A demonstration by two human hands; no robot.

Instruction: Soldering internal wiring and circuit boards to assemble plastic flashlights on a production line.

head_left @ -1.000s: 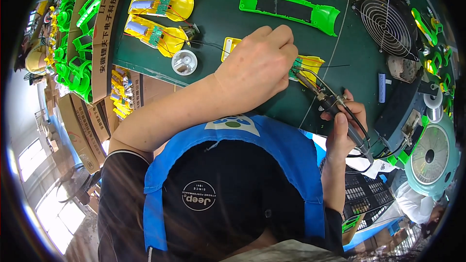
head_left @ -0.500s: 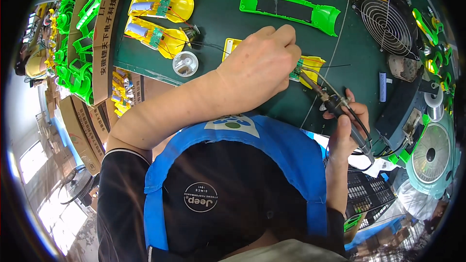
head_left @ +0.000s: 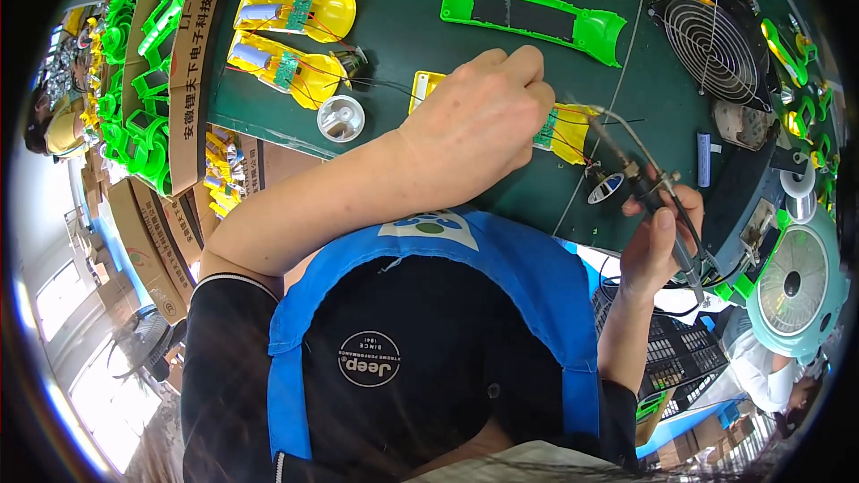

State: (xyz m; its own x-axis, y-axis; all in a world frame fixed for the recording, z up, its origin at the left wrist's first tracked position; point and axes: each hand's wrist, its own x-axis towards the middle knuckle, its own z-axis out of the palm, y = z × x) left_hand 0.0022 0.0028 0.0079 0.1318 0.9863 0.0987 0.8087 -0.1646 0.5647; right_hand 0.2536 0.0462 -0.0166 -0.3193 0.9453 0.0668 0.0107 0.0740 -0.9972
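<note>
My left hand point(head_left: 483, 112) is closed over the middle of a yellow plastic housing point(head_left: 571, 136); its fingertips and whatever they pinch are hidden. A green circuit board point(head_left: 544, 134) shows in the housing beside my fingers. My right hand point(head_left: 662, 237) grips a soldering iron point(head_left: 646, 190) with a curved metal feed tube along it. The iron's tip points up and left, just right of the housing's end and apart from the board. A small oval silver reflector point(head_left: 606, 188) lies below the tip, close to my right hand.
Two yellow housings point(head_left: 313, 72) with batteries, boards and wires lie at left, near a round clear cup point(head_left: 341, 118). A green shell point(head_left: 528, 18) lies at the back. On the right are a black fan point(head_left: 713, 40), a battery point(head_left: 704, 161) and a solder spool point(head_left: 799, 183). Boxes point(head_left: 199, 63) stand left.
My right hand has drawn the soldering iron down and right, away from the circuit board. The silver reflector has come into fuller view. My left hand has hardly moved.
</note>
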